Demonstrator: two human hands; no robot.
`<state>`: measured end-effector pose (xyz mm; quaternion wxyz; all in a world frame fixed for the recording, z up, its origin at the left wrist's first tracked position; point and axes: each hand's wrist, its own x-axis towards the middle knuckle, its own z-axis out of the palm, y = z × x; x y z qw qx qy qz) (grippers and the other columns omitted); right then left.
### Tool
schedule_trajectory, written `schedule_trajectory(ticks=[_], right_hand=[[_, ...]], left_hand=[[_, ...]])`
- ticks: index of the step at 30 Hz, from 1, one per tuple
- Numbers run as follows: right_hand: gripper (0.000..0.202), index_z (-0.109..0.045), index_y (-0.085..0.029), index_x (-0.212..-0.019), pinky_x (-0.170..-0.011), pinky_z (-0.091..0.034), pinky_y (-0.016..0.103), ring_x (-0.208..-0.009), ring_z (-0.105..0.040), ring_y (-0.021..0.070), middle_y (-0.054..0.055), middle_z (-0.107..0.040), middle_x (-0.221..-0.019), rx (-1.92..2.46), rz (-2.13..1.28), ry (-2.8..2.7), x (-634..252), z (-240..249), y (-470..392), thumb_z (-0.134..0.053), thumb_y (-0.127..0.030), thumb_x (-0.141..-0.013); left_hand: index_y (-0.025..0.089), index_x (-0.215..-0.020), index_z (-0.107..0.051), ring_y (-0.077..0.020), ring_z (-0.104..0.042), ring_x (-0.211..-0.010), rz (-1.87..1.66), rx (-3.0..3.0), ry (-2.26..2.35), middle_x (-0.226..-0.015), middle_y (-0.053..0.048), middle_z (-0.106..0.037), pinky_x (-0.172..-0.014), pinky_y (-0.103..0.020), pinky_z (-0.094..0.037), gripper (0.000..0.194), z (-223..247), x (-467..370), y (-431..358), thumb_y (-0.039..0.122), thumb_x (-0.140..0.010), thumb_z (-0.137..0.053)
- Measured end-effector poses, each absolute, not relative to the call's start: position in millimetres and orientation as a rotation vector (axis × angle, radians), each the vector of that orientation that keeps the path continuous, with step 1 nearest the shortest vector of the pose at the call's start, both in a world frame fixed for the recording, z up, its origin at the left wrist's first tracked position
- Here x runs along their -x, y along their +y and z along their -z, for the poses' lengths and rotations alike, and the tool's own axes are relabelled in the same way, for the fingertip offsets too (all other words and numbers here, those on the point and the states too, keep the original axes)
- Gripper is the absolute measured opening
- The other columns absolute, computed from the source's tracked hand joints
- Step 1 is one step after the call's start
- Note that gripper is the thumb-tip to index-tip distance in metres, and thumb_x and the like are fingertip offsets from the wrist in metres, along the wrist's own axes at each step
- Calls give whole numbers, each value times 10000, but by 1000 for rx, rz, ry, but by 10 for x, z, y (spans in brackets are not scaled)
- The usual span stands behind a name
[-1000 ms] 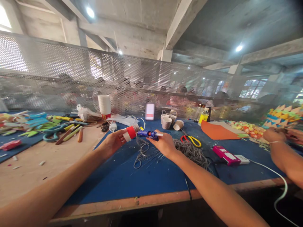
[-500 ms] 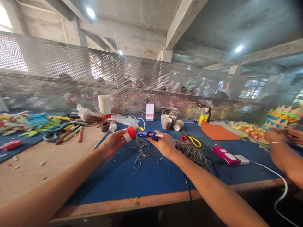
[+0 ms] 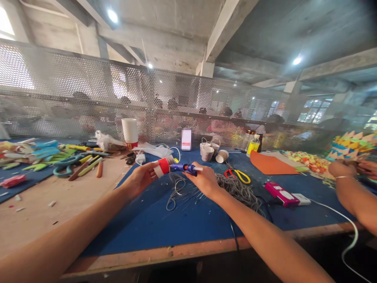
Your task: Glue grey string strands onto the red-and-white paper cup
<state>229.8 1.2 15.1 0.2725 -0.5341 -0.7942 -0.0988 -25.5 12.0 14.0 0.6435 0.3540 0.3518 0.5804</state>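
Note:
My left hand (image 3: pixel 140 179) is closed round a red and white paper cup (image 3: pixel 161 167), which lies tilted on its side with grey cord about its right end. In my right hand (image 3: pixel 204 177) is a blue glue gun (image 3: pixel 184 168), a pale glue stick jutting from its back. The gun's nozzle points left and is close to the cup's right end; whether they touch is too small to tell. Below and right of the gun, a heap of grey cord (image 3: pixel 240 192) lies on the blue table surface (image 3: pixel 141 228).
Yellow-handled scissors (image 3: pixel 242 176), small cord-covered cups (image 3: pixel 207 151) and a phone (image 3: pixel 186 139) stand or lie farther back. Stacked paper cups (image 3: pixel 130 131) are back left, teal scissors (image 3: pixel 66 165) left. A magenta device (image 3: pixel 281 194) and another person's hands (image 3: pixel 343 169) are at right.
Both of my hands keep nearly the same place and hold. The cup has shifted or turned very slightly; the glue gun stays beside it.

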Motion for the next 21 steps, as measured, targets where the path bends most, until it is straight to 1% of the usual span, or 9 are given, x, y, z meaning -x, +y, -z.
schedule_trajectory(ticks=[2,7,12,16,18,21], right_hand=[[345,-682,-238,-1010,-565,-247,285,-739,-736,208,31,-801,-846,1441,273,-2133,-2298,-151,10,-639,-579,-992],[346,-680,-231,-990,-564,-269,276,-725,-731,202,32,-799,-831,1430,255,-2116,-2297,-147,7,-641,-575,-991],[347,-713,-224,-983,-606,-378,276,-763,-753,227,48,-800,-831,1372,114,-2000,-2282,-156,32,-674,-568,-965],[351,-738,-215,-972,-686,-476,299,-852,-779,269,79,-809,-855,1342,-73,-1876,-2292,-207,65,-676,-560,-958],[358,-727,-209,-1043,-736,-505,308,-909,-782,281,89,-815,-922,1350,-111,-1804,-2318,-231,86,-677,-553,-958],[419,-637,-184,-1243,-791,-520,315,-968,-774,281,103,-806,-1011,1413,-121,-1743,-2370,-235,130,-631,-523,-997]], left_hand=[[77,-1036,-741,-213,-791,-791,-1317,-822,792,-956,-153,-821,-739,-266,-645,152,-121,266,129,87,-913,-653],[125,-1045,-748,-211,-787,-785,-1290,-840,800,-954,-124,-828,-725,-276,-653,158,-74,293,162,109,-900,-684],[126,-1053,-759,-236,-789,-823,-1250,-839,805,-979,-151,-825,-757,-295,-654,180,-73,281,151,117,-880,-711],[132,-1020,-764,-234,-778,-807,-1253,-819,806,-960,-147,-818,-749,-303,-647,167,-66,276,159,116,-855,-743],[132,-992,-757,-213,-772,-789,-1278,-826,802,-939,-124,-812,-751,-281,-639,148,-64,273,167,97,-848,-749],[131,-941,-739,-179,-752,-754,-1303,-840,805,-897,-85,-803,-726,-247,-622,111,-72,260,161,64,-853,-745]])
